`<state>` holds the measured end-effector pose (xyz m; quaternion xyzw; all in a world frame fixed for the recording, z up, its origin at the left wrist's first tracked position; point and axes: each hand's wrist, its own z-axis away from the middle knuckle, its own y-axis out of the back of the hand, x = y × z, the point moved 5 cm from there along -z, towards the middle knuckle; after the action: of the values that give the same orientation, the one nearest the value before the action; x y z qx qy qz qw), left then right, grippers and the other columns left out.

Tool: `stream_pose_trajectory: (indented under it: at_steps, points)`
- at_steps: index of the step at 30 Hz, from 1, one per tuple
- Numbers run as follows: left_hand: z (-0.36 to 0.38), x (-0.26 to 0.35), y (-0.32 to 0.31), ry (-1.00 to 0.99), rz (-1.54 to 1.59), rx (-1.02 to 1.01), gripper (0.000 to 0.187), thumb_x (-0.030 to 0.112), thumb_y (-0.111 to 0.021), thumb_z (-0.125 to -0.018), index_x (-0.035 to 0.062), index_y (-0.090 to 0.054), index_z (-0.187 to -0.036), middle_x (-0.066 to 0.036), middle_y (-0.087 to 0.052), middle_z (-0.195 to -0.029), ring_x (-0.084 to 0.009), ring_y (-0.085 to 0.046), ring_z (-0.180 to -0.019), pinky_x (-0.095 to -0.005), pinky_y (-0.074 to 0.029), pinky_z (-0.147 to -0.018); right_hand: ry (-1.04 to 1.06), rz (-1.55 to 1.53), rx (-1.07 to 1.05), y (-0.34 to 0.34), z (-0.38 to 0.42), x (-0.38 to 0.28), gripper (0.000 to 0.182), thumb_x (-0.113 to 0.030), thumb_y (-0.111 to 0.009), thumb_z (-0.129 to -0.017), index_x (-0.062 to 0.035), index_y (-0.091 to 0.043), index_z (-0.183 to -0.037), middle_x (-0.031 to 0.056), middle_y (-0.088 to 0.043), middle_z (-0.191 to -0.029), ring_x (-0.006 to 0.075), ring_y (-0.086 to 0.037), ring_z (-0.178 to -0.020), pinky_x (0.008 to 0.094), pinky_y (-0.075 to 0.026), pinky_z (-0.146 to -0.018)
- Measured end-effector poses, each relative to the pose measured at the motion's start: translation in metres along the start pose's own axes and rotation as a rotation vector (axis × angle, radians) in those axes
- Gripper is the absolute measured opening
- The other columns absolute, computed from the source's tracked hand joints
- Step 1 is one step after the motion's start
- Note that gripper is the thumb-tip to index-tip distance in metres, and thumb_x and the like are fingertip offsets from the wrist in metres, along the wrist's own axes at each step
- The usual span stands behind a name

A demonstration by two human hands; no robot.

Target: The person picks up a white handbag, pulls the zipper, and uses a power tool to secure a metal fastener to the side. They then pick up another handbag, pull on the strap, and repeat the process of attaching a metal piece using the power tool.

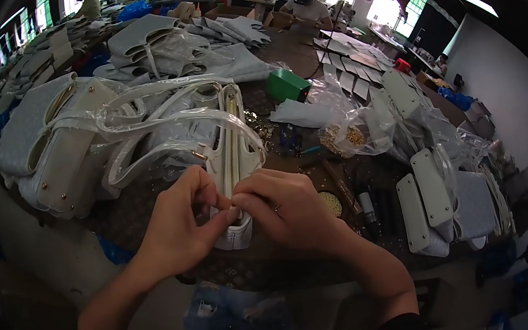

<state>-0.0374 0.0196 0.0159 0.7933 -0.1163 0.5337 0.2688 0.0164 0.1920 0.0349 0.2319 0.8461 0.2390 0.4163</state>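
1. The white handbag (249,161) lies on the counter (131,214) straight in front of the person, its long gold zip (232,139) facing up and its near end between the two hands
2. The left hand (182,221) is nearly closed, thumb and bent fingers drawn together in a pinch on the handbag at the near end of the zip; the exact bit between the tips is too small to tell
3. The right hand (288,201) is also nearly closed, thumb and forefinger pinching the handbag right beside the left fingertips, with a thin ring on one finger
4. Straps in clear plastic (165,88) loop over the far part of the handbag and out to the left
5. Just right of the right hand are a round holder of small gold pieces (331,204), a long brown handle (340,185) and a small grey and black bottle (367,207)
6. Beyond the right hand, an open plastic bag of gold bits (353,136) lies near a green box (288,86)
7. Pale bags stand at the left (71,152), and more, with gold studs on their bases, are grouped at the right (422,211)
8. Further back are heaped pale bag pieces (150,44), flat pale panels in rows (354,65), and another person in a dark cap (307,4)
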Motion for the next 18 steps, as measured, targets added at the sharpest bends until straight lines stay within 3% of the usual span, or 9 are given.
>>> stream_pose_trajectory:
  at_steps: [11,18]
  points:
    - [0.001,-0.014,-0.007,0.066,0.193,0.056,0.047,-0.005,-0.083,-0.083,0.0108,-0.040,-0.091,-0.003,-0.067,-0.087,-0.0040,-0.045,-0.077,-0.0220,-0.042,-0.070,0.099,-0.043,0.086,-0.008,0.004,0.007,0.007,-0.007,-0.070,-0.094,-0.0006,-0.071,-0.094,0.0145,-0.067,-0.080,0.0348,-0.067,-0.068,0.0423,-0.053,-0.063]
    - [0.004,-0.018,-0.006,0.002,0.266,0.103,0.047,-0.002,-0.083,-0.085,0.0118,-0.039,-0.095,-0.001,-0.066,-0.086,-0.0035,-0.048,-0.079,-0.0210,-0.043,-0.072,0.167,0.002,0.100,-0.012,0.008,0.007,0.007,-0.006,-0.072,-0.093,-0.0008,-0.071,-0.097,0.0145,-0.069,-0.087,0.0333,-0.069,-0.077,0.0399,-0.054,-0.066]
